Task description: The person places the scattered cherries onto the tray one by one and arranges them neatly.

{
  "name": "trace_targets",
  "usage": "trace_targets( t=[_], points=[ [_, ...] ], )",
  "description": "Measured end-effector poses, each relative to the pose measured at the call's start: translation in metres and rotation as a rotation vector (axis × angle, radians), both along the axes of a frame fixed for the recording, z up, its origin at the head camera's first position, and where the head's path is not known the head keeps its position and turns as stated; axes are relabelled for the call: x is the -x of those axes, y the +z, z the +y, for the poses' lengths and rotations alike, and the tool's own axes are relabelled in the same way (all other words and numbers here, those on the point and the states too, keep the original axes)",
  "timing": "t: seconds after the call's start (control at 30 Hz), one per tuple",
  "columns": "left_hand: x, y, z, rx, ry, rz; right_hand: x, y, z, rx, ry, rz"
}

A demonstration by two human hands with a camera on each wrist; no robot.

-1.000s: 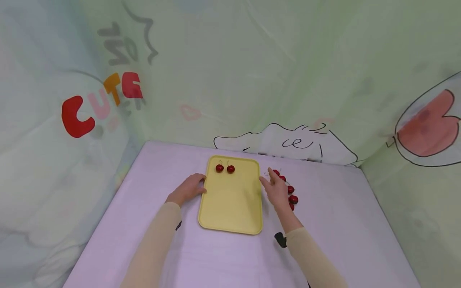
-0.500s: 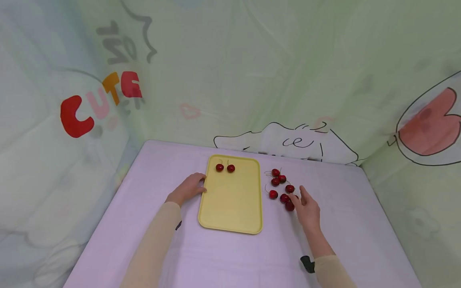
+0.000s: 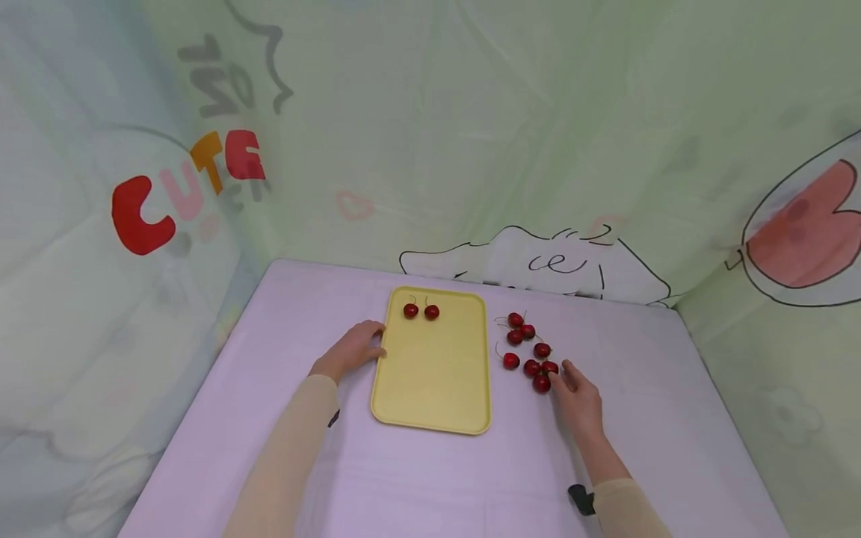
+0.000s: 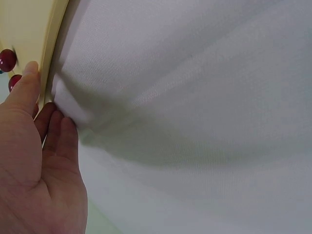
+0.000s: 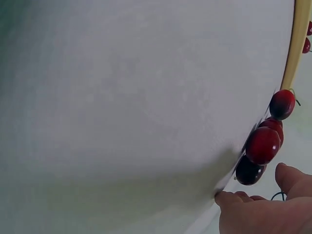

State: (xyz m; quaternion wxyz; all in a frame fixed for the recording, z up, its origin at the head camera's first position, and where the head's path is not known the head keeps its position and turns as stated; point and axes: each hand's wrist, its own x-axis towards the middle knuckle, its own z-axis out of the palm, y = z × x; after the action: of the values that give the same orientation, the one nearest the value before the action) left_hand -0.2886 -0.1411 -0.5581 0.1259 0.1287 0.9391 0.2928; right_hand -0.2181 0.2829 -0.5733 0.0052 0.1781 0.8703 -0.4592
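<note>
A yellow rectangular tray point(image 3: 430, 381) lies on the table, with two stemmed red cherries point(image 3: 432, 312) near its far edge. At its left rim is my left hand point(image 3: 350, 351); in the left wrist view the thumb point(image 4: 30, 73) overlaps the rim and the fingers curl against the outer side, gripping the edge. Several more cherries point(image 3: 515, 337) lie loose to the right of the tray. My right hand point(image 3: 580, 400) is at the near right end of this group, thumb and fingers spread apart right beside a cherry point(image 5: 263, 146), with nothing held between them.
The table point(image 3: 417, 486) has a pale lilac cover. Printed fabric point(image 3: 430, 149) hangs behind it and at both sides. A black wrist-worn piece point(image 3: 581, 499) shows at my right sleeve.
My right hand has moved from beside the tray's right rim rightward and nearer to me, uncovering the loose cherries, then lowered slightly toward the nearest ones. My left hand stays at the tray.
</note>
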Motion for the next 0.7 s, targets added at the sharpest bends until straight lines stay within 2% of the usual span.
trace_targets(
  t=[0.1,0.33,0.7],
  points=[
    [0.001,0.001,0.000,0.001,0.004,-0.004,0.003,-0.002,-0.002,-0.014,-0.006,0.005],
    [-0.001,0.003,-0.001,0.004,0.009,-0.011,0.006,0.009,-0.012,-0.013,-0.016,0.024],
    [0.000,0.002,-0.001,-0.006,-0.014,-0.001,0.015,0.002,-0.012,-0.064,0.012,0.027]
  ],
)
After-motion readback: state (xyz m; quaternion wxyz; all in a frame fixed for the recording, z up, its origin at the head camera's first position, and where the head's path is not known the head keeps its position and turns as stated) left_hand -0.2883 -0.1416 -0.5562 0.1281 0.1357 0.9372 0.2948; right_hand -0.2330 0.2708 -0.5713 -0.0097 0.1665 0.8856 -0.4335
